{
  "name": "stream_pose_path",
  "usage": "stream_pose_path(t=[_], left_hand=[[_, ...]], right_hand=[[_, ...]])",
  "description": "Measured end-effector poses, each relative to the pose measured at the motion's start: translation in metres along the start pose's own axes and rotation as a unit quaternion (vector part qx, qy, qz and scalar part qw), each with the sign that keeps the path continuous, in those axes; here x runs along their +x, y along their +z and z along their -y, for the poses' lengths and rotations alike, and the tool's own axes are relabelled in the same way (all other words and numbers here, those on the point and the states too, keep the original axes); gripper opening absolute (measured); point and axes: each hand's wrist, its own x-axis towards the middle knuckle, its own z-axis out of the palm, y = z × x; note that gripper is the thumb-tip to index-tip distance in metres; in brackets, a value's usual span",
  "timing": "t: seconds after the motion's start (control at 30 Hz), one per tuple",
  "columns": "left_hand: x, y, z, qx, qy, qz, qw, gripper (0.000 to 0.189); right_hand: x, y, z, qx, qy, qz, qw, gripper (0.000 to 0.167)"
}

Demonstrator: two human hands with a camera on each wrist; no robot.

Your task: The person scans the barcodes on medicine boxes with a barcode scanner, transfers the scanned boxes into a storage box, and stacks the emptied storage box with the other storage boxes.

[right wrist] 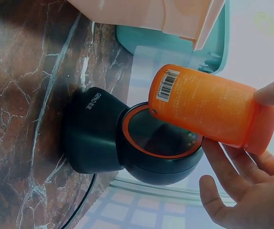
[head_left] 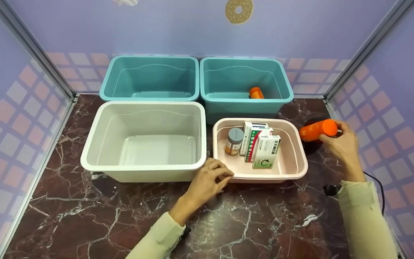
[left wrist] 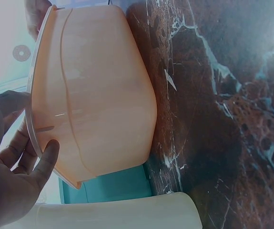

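My right hand (head_left: 346, 147) holds an orange bottle (head_left: 314, 131) by its cap end, right of the pink bin (head_left: 293, 172). In the right wrist view the bottle's barcode label (right wrist: 167, 86) shows, and the bottle's base overlaps the round window of a black barcode scanner (right wrist: 91, 133). From above, the bottle hides most of the scanner. At the pink bin's front left corner, my left hand (head_left: 207, 180) grips the rim between thumb and fingers. Inside that bin stand a grey-capped bottle (head_left: 234, 141) and several medicine boxes (head_left: 266, 151).
A white bin (head_left: 144, 168) stands left of the pink one. Two teal bins (head_left: 149, 99) line the back wall; the right teal bin (head_left: 243, 100) contains another orange bottle (head_left: 256, 92). The scanner's cable (head_left: 381, 187) runs along the right side of the dark marble tabletop (head_left: 228, 226).
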Motion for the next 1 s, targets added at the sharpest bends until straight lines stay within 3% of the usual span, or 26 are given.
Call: stream_pose_path(t=[0.47, 1.0], left_hand=[[0.0008, 0.0007, -0.0009, 0.003, -0.001, -0.006, 1.0000, 0.010], [0.0007, -0.0002, -0.0011, 0.005, -0.004, 0.002, 1.0000, 0.011]], right_hand=[[-0.0031, 0.0013, -0.0022, -0.015, 0.031, -0.047, 0.9983, 0.061], [-0.0037, 0.0007, -0.0030, -0.007, 0.062, -0.061, 0.9962, 0.062]])
